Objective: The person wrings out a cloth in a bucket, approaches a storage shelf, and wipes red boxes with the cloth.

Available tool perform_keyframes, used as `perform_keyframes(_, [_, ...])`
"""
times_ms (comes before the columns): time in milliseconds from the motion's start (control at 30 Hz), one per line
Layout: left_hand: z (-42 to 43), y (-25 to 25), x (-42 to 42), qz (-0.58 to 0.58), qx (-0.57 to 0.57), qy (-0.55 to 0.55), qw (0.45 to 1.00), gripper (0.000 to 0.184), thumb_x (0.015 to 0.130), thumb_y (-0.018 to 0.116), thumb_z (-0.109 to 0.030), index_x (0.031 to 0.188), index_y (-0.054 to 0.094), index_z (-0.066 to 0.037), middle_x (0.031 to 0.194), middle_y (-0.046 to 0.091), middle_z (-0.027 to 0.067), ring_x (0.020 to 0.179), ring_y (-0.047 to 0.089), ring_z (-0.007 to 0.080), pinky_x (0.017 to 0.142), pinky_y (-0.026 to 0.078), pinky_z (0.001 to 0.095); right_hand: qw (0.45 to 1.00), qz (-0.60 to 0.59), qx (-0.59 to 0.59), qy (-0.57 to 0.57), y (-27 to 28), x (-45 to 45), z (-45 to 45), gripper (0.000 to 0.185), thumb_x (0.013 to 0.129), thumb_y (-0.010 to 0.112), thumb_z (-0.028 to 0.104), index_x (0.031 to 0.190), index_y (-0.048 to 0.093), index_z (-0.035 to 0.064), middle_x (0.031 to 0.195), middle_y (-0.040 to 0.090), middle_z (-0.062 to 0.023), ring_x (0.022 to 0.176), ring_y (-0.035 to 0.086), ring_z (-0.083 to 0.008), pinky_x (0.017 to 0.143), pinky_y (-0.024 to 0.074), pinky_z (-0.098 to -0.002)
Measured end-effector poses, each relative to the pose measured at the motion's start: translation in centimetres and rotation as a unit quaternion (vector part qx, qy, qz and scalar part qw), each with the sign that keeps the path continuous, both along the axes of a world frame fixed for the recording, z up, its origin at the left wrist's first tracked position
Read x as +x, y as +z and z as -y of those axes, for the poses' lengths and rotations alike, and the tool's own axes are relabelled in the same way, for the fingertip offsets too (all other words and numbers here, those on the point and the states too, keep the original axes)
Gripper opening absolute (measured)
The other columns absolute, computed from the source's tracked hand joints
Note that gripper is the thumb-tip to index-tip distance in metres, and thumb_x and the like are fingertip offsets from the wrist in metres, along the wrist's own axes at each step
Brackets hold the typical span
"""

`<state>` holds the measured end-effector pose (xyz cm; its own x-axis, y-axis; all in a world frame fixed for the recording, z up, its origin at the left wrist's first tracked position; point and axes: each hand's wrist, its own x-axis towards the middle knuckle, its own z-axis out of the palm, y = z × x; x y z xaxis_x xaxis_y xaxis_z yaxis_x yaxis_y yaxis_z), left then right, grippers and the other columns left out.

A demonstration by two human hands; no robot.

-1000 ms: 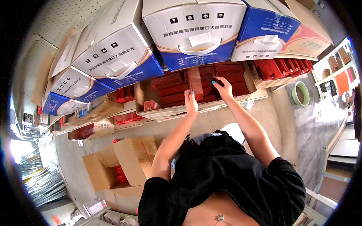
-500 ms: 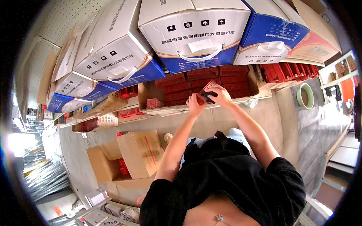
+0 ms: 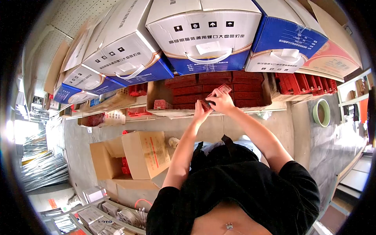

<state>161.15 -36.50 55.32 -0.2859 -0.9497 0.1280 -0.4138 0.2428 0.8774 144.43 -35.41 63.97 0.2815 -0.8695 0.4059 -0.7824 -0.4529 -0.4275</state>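
Observation:
Over the front edge of a cardboard box (image 3: 172, 112) of stacked red blocks (image 3: 188, 91), my two hands meet on one red piece (image 3: 224, 88). The piece is tilted, its upper end showing past my fingers. My left hand (image 3: 202, 111) is closed round its lower end. My right hand (image 3: 221, 102) lies across its middle with the fingers bent, and something dark shows by the fingertips, too small to make out. A single red block (image 3: 161, 104) stands in the box's left corner.
Blue and white cartons (image 3: 205, 35) stand above the red blocks. A box of red parts (image 3: 303, 84) is at the right, and a green bucket (image 3: 321, 112) stands beyond it. On the floor at the left lies an open carton (image 3: 147, 154); metal strips (image 3: 45, 164) are at far left.
The long red piece, earlier upright over the box, has been drawn toward me and tilted. My right hand has come across from the right to join my left hand on it.

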Motion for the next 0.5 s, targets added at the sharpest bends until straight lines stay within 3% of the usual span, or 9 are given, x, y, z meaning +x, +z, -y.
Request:
perform_keyframes(200, [-0.5, 0.0, -0.3, 0.015, -0.066, 0.001, 0.998, 0.055, 0.065, 0.078, -0.014, 0.103, 0.041, -0.002, 0.097, 0.048, 0.0170, 0.091, 0.045, 0.0383, 0.077, 0.039, 0.0456, 1.000, 0.009, 0.000, 0.026, -0.6, 0.1, -0.4, 0.022, 0.066, 0.070, 0.017, 0.087, 0.070, 0.0180, 0.089, 0.052, -0.0029, 0.085, 0.057, -0.0219, 0.074, 0.0483, -0.0369])
perform_keyframes(400, [0.1, -0.6, 0.5, -0.047, 0.041, -0.020, 0.998, 0.056, 0.065, 0.080, -0.016, 0.104, 0.042, -0.002, 0.100, 0.050, 0.0180, 0.095, 0.049, 0.0375, 0.080, 0.041, 0.0438, 0.984, 0.028, 0.138, 0.108, 1.5, -2.4, -1.0, 0.025, 0.064, 0.067, 0.015, 0.089, 0.071, 0.0185, 0.091, 0.054, -0.0026, 0.089, 0.058, -0.0211, 0.075, 0.0499, -0.0338])
perform_keyframes(500, [0.5, -0.3, 0.3, -0.065, 0.064, -0.029, 0.995, 0.058, 0.064, 0.081, -0.017, 0.104, 0.042, -0.003, 0.101, 0.050, 0.0178, 0.095, 0.051, 0.0365, 0.080, 0.042, 0.0427, 0.975, 0.032, 0.197, 0.096, 2.1, -4.1, -1.2, 0.027, 0.064, 0.066, 0.015, 0.090, 0.071, 0.0201, 0.092, 0.055, -0.0020, 0.090, 0.057, -0.0203, 0.078, 0.0488, -0.0330])
